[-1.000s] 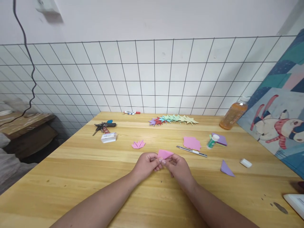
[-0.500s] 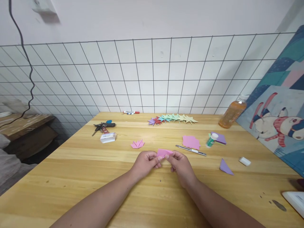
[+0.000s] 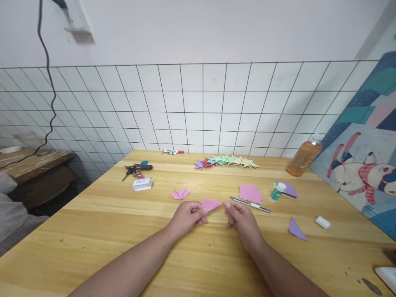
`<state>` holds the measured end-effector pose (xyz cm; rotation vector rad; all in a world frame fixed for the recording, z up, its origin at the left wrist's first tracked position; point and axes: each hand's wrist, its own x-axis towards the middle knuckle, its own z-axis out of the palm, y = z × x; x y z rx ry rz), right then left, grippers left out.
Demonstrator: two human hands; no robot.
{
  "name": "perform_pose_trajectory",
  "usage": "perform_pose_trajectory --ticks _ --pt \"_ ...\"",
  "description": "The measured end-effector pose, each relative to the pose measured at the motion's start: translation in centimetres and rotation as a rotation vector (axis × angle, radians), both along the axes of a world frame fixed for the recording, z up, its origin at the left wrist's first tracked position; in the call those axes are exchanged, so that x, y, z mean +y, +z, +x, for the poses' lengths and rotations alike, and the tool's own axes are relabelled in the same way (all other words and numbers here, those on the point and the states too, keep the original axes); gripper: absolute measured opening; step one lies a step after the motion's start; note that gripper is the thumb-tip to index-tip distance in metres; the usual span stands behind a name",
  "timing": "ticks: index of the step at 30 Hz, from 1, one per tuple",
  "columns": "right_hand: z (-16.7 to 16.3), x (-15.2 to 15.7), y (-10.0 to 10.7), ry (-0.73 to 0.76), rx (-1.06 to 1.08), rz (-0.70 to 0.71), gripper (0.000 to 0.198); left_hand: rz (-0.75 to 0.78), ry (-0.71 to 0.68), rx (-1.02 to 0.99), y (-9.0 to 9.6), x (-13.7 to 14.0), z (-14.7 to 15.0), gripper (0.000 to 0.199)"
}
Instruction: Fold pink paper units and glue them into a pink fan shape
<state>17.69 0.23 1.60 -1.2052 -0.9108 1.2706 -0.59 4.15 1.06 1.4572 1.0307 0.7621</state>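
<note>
Just below the middle of the frame we hold a folded pink paper (image 3: pixel 210 204) above the tabletop (image 3: pixel 102 222). Our left hand (image 3: pixel 187 216) pinches the paper's left end between thumb and fingers, and the paper's pointed right tip reaches toward our right hand (image 3: pixel 241 218). The right hand's fingers are curled narrow, its fingertips just beside that tip; we cannot tell whether they touch it.

Slightly up and left of the paper lies a small pink folded piece (image 3: pixel 180 193). To the right of centre sit a stack of pink sheets (image 3: pixel 250 193), a craft knife (image 3: pixel 250 204) just below it, and a glue bottle (image 3: pixel 276 192) beside purple sheets (image 3: pixel 288 189). A purple triangle (image 3: pixel 297 229) and a white eraser (image 3: pixel 322 222) lie at the lower right. Farther back, a row of coloured folded pieces (image 3: pixel 227 161) runs across the centre, with keys (image 3: pixel 136 168) to the left and an orange bottle (image 3: pixel 305 155) at the right.
</note>
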Motion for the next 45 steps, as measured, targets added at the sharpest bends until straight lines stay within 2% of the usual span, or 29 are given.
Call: perform_pose_trajectory --ticks 2,4,10,15,20,26,32,36,40,43,45 --pt "-0.8 -0.2 -0.1 0.128 -0.128 0.038 0.027 -0.005 -0.034 -0.014 0.0 -0.1 0.1 0.032" --pt "-1.4 -0.4 -0.1 0.192 -0.233 0.087 0.024 -0.003 -0.060 -0.021 0.1 -0.2 0.2 0.032" --pt "-1.6 -0.1 -0.5 0.186 -0.313 0.077 0.022 0.064 -0.119 0.030 -0.2 -0.4 0.4 0.031" --pt "-1.6 0.0 -0.3 0.171 -0.299 0.069 0.016 -0.005 -0.122 0.034 0.1 -0.4 0.5 0.029" --pt "-1.3 0.2 -0.6 0.140 -0.265 0.031 0.020 0.038 -0.144 0.053 0.2 -0.3 0.3 0.031" --pt "-0.6 0.4 -1.1 0.065 -0.220 0.032 0.027 -0.055 -0.106 -0.011 0.3 -0.1 0.1 0.033" --pt "-0.8 0.2 -0.6 0.051 -0.184 0.017 0.025 -0.080 -0.109 -0.022 0.5 -0.2 0.1 0.033" --pt "-0.4 0.2 -0.6 0.010 -0.109 0.009 0.025 -0.138 -0.127 -0.116 0.1 0.3 -0.4 0.034" --pt "0.4 0.3 -0.6 -0.035 -0.011 -0.032 0.027 -0.230 -0.007 -0.265 -0.1 1.0 -1.0 0.033" --pt "0.5 0.2 -0.5 0.016 -0.057 -0.011 0.026 -0.192 0.030 -0.268 0.1 1.0 -0.9 0.034" --pt "0.2 0.1 -0.4 0.068 -0.139 0.013 0.026 -0.105 -0.010 -0.208 0.3 0.6 -0.6 0.035"
